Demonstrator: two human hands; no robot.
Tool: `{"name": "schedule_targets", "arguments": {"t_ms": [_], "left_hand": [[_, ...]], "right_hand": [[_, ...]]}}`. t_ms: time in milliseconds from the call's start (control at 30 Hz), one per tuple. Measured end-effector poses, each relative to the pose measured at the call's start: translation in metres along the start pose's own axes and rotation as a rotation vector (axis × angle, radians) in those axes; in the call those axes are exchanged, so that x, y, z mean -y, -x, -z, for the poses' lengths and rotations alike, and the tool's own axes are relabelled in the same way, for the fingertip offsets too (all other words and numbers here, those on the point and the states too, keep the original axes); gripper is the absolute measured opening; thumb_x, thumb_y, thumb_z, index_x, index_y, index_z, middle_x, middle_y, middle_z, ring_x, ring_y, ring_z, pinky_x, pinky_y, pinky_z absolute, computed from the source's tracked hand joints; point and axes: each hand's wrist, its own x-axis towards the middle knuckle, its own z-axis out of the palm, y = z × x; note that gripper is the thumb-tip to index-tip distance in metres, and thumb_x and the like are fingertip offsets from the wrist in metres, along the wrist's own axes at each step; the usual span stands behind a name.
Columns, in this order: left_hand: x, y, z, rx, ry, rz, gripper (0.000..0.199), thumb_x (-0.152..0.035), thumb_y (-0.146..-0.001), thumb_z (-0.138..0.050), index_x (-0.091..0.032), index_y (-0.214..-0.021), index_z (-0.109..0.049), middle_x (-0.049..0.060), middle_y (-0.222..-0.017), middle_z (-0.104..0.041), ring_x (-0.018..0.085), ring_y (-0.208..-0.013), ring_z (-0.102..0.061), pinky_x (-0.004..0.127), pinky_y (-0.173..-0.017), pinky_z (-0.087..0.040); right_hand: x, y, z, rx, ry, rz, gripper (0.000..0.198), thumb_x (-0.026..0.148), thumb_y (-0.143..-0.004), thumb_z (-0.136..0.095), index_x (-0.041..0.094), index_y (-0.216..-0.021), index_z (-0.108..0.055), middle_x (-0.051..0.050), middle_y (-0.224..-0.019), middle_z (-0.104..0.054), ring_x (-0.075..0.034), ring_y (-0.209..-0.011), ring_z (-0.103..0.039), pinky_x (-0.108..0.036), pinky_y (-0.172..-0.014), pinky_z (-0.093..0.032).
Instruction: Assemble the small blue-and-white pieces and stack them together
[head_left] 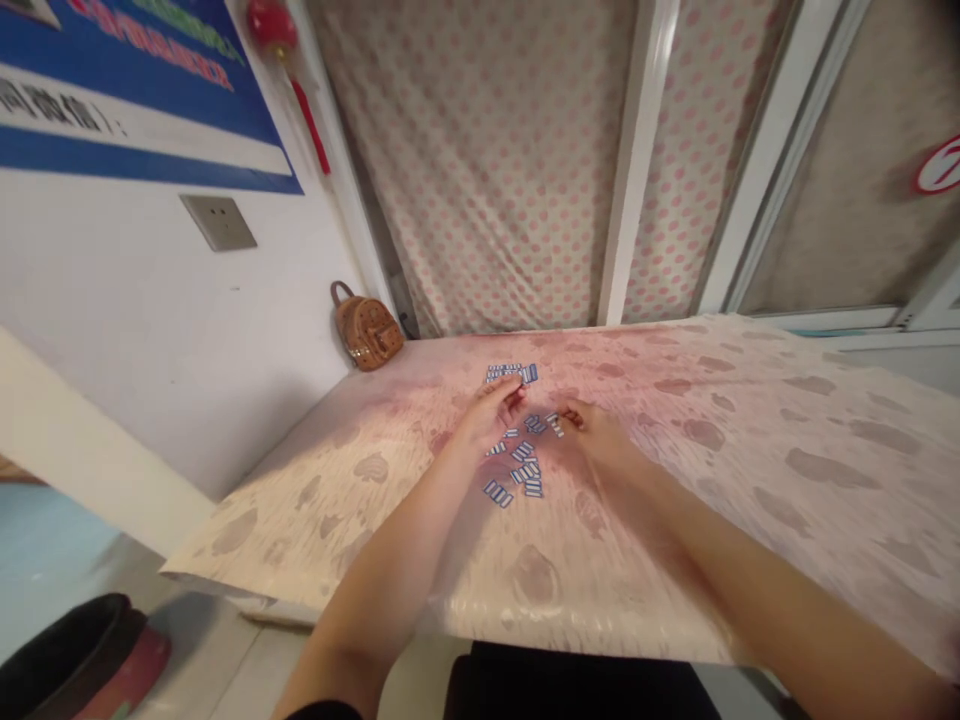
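Small flat blue-and-white striped pieces, perhaps cards, lie on the cloth-covered table (697,520). Toward the back, several of them form a neat block (502,371). My left hand (495,408) reaches to the right end of that block, its thumb and forefinger closed on the edge of a striped piece (531,373). Closer to me, a loose scatter of striped pieces (523,452) spreads between my forearms. At its right side, my right hand (589,422) is pinched at the end of another striped piece (555,425). My left hand partly covers some pieces.
A brown mini backpack (369,330) stands at the table's back left corner by the wall. Behind the table hangs a dotted curtain (487,180). A wall socket (219,222) is at the left. A dark-and-red container (90,655) sits on the floor at lower left.
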Motion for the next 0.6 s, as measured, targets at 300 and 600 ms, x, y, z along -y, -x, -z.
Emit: {"name": "schedule_targets", "arguments": {"t_ms": [300, 600], "left_hand": [[0.008, 0.016, -0.015, 0.147, -0.020, 0.077, 0.025, -0.020, -0.065, -0.089, -0.012, -0.075, -0.067, 0.000, -0.070, -0.063, 0.008, -0.066, -0.060, 0.018, -0.066, -0.051], [0.017, 0.011, -0.012, 0.170, -0.096, 0.080, 0.027, -0.027, -0.068, -0.089, -0.011, -0.077, -0.070, 0.002, -0.071, -0.066, 0.008, -0.066, -0.062, 0.018, -0.069, -0.051]], "right_hand": [[0.036, 0.000, 0.016, -0.072, -0.509, 0.096, 0.053, 0.070, -0.088, -0.052, 0.020, -0.072, -0.059, -0.004, -0.071, -0.060, -0.018, -0.068, -0.056, -0.030, -0.065, -0.046], [0.048, 0.003, 0.025, 0.009, -0.613, 0.086, 0.052, 0.070, -0.081, -0.066, 0.021, -0.068, -0.055, 0.000, -0.065, -0.054, -0.015, -0.064, -0.049, -0.029, -0.063, -0.042]]}}
